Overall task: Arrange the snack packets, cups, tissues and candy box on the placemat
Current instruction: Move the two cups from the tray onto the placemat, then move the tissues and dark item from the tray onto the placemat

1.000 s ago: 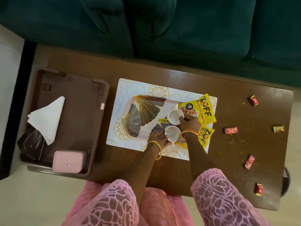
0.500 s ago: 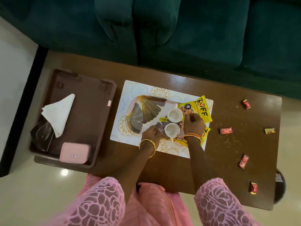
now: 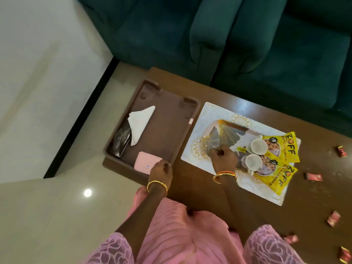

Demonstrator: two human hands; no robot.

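A white placemat [image 3: 192,149] with gold motifs lies on the brown table [image 3: 198,189]. On it sits a white plate [image 3: 226,130] with a gold leaf pattern, two white cups [image 3: 259,146] [image 3: 253,162] and two yellow snack packets [image 3: 288,149] [image 3: 280,178]. My right hand [image 3: 223,158] grips the plate's near rim. Left of the mat is a brown tray [image 3: 187,134] holding folded white tissues [image 3: 141,122] and a pink candy box [image 3: 143,163]. My left hand [image 3: 161,170] is curled over the box's right end, which still lies in the tray.
A dark wrapper [image 3: 122,141] lies beside the tissues in the tray. Several red candies are scattered on the table's right side [image 3: 314,176] [image 3: 333,221] [image 3: 342,151]. A green sofa [image 3: 247,44] runs along the far side. The tray overhangs the table's left end.
My left hand left the cups and moved left to the pink candy box. My right hand shifted from the packets to the plate's near rim. The view swung left.
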